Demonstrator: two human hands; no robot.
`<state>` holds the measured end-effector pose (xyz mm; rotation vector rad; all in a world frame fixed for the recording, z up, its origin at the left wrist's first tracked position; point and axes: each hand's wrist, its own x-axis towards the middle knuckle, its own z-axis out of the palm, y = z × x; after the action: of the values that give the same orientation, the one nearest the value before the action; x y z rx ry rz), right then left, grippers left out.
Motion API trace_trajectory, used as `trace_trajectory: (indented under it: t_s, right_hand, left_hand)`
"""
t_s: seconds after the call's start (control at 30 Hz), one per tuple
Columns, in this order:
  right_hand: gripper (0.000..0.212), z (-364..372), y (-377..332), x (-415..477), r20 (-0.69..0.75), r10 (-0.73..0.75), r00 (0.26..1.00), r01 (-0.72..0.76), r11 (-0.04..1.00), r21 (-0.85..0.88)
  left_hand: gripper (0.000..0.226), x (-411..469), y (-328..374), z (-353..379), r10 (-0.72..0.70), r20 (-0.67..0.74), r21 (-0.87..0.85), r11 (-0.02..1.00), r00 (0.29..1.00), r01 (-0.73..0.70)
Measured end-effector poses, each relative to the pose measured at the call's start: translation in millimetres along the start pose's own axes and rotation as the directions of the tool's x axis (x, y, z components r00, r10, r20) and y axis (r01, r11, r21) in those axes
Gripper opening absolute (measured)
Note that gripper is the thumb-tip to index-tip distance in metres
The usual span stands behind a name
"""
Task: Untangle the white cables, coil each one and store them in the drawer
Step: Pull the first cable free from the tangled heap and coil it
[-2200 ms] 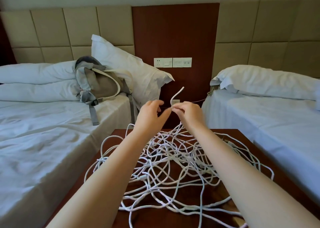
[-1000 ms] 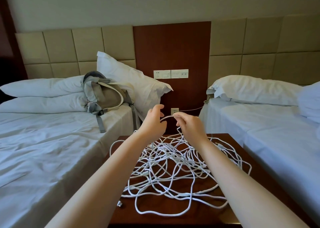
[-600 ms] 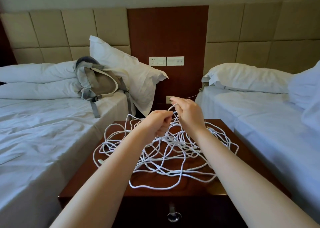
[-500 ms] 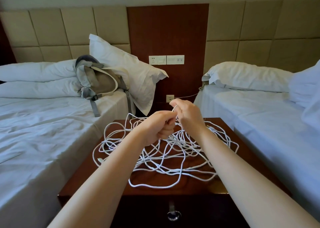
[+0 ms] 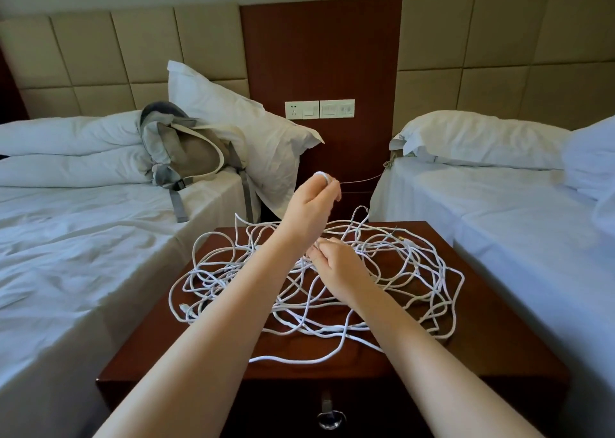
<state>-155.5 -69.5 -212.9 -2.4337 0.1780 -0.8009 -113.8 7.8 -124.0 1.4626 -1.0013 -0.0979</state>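
A tangle of white cables point(image 5: 409, 271) sprawls over the dark wooden nightstand point(image 5: 492, 344). My left hand point(image 5: 309, 211) is raised above the far side of the pile, with a small loop of white cable wrapped over its fingers. Lower down and nearer to me, my right hand point(image 5: 336, 264) sits in the middle of the tangle, fingers curled into the strands; I cannot tell which strand it holds. The drawer point(image 5: 293, 407) in the nightstand's front is closed, with a metal ring pull point(image 5: 331, 417) at its centre.
A bed point(image 5: 83, 264) flanks the nightstand on the left, with a grey backpack point(image 5: 186, 151) against a pillow point(image 5: 239, 124). Another bed point(image 5: 532, 224) stands on the right. A wall socket panel point(image 5: 319, 109) sits behind, and a thin wire point(image 5: 362, 180) runs from behind my left hand towards the right bed.
My hands were together at the cable end. Now the left has risen with a loop round its fingers, and the right has dropped into the pile.
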Motion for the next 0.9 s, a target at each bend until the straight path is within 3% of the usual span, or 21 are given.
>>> trace_trajectory:
  t_s: [0.13,0.27,0.47,0.6,0.7,0.9]
  right_hand:
    - [0.029,-1.1,5.2,-0.8,-0.024,-0.08,0.997,0.077,0.991,-0.112]
    - [0.023,-1.3,11.7,-0.8,-0.097,-0.084,0.992,0.067,0.984,-0.167]
    - [0.017,-2.3,27.2,0.4,-0.348,-0.148,0.926,0.079,0.976,-0.204]
    - [0.013,-4.8,26.9,0.0,-0.445,-0.196,0.874,0.116,0.973,-0.201]
    - [0.023,-4.1,26.9,-0.3,-0.465,-0.246,0.85,0.163,0.964,-0.211]
    - [0.035,-7.7,28.2,-0.1,-0.501,-0.26,0.826,0.191,0.964,-0.187]
  left_hand:
    - [0.027,-3.9,-23.7,-7.6,0.174,-0.194,0.275,0.954,0.966,-0.117]
    - [0.023,-17.3,-55.3,-14.6,0.335,-0.14,0.575,0.794,0.932,-0.199]
    - [0.02,-33.0,-78.9,-20.6,0.495,-0.248,0.749,0.644,0.833,-0.159]
    - [0.018,-39.9,-85.2,-22.1,0.462,-0.263,0.797,0.598,0.847,-0.079]
    - [0.024,-39.5,-83.1,-19.1,0.379,-0.234,0.802,0.596,0.895,-0.043]
    - [0.032,-45.9,-79.0,-17.7,0.225,-0.183,0.677,0.734,0.957,-0.043]
